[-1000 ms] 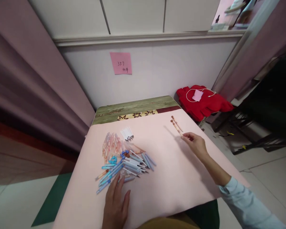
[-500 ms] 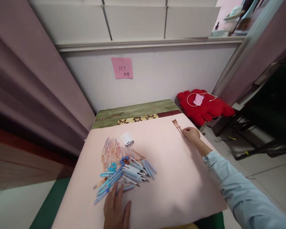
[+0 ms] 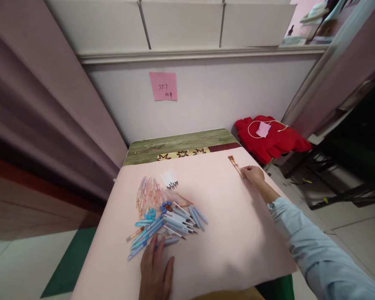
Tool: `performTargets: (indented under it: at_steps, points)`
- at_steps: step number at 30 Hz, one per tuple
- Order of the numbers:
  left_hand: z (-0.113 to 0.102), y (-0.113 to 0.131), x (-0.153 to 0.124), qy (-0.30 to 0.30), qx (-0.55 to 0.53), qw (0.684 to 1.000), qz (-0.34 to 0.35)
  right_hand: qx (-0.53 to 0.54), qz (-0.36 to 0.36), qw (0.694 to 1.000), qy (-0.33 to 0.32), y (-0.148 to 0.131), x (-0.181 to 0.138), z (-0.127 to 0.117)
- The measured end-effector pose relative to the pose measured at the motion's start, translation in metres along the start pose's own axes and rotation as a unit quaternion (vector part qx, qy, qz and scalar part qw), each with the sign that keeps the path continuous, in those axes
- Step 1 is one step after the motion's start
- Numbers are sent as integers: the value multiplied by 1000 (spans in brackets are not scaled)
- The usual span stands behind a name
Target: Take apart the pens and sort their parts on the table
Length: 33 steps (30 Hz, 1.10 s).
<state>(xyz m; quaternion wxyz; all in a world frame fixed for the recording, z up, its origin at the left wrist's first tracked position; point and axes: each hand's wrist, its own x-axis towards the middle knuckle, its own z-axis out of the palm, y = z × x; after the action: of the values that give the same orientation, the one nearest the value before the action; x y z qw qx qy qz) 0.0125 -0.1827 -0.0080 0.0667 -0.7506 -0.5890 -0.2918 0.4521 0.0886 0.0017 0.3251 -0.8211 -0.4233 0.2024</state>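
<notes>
At the table's right side my right hand (image 3: 253, 174) has its thumb and fingers closed on the near end of a brown-topped pen (image 3: 236, 166). A second, similar pen lies close alongside it, and both rest on the pink cover. My left hand (image 3: 156, 268) lies open, fingers stretched, at the near edge of a mixed heap. In that heap are blue pen barrels (image 3: 146, 233), white refills (image 3: 178, 222) with dark tips, blue caps (image 3: 166, 206), turquoise caps (image 3: 149, 214) and a few brown ones. Behind it sit pinkish clear barrels (image 3: 149, 193).
A row of white refills with black tips (image 3: 169, 179) lies behind the heap. The pink cover (image 3: 218, 250) leaves the green patterned tabletop (image 3: 178, 145) showing at the back. Red cloth (image 3: 262, 143) with a white cord is beyond the right corner; curtains (image 3: 65, 83) hang left.
The whole view has shifted slightly. My right hand stays at the two pens, which look slightly closer together. My left hand remains by the heap.
</notes>
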Motion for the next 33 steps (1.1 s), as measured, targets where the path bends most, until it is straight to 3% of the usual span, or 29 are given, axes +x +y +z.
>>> performTargets:
  at_steps: [5,8,11,14,16,22,26,29,33]
  points:
    - [-5,10,0,-16,-3,1000,-21,75,-11,997,30,-5,-20,-7]
    - [-7,13,-1,-25,1,999,-24,187,-50,981,10,-15,-66,6]
    - [-8,16,-2,-23,-9,999,-25,261,-102,955,-97,-25,-138,28]
    - [-11,17,-3,-10,-30,999,-19,241,-112,945,-189,-31,-202,47]
    - [-12,17,-4,1,-47,999,-17,203,-130,944,-226,-35,-225,54]
    - [-15,17,-9,35,-82,992,-85,146,-183,950,-207,-49,-231,54]
    - [-21,12,-9,72,-117,982,-127,201,-159,955,-151,-47,-233,62]
    - [-33,-9,-1,106,-116,975,-159,243,-139,955,-97,-40,-237,70]
    - [-52,-56,16,134,-100,959,-228,232,-152,956,-98,-34,-238,73]
